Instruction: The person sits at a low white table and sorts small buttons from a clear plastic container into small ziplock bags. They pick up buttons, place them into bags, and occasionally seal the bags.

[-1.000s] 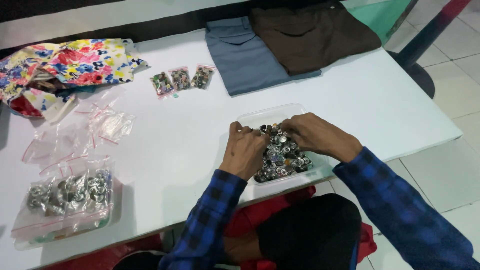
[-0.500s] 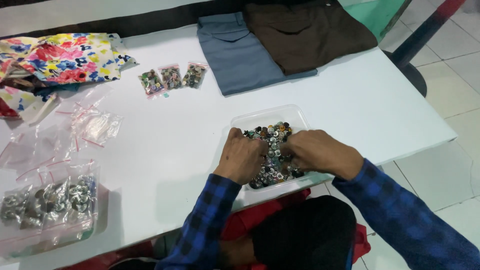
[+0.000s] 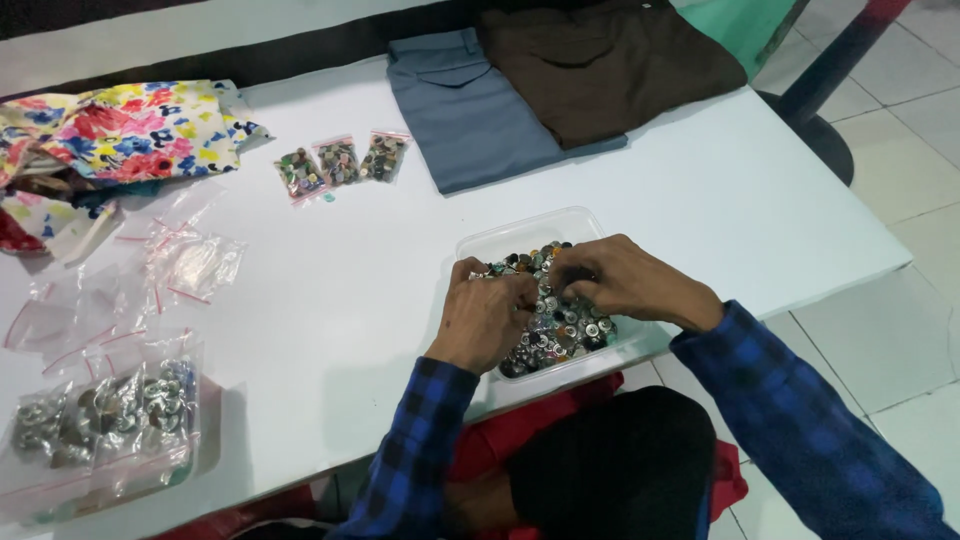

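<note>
Near front edge of table [image 3: 320, 300]: we see clear tray [image 3: 520, 232] of buttons [image 3: 560, 325]
left hand [image 3: 485, 318]: fingers curled, pinching into buttons
right hand [image 3: 625, 280]: likewise, fingertips buried

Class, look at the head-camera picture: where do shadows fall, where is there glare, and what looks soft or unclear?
Head view: even overhead light; soft shadows lie on the white table under the left hand and beside the bagged buttons; faint glare on the clear tray; the buttons near the right hand blur together; floor tiles look washed out.
</note>
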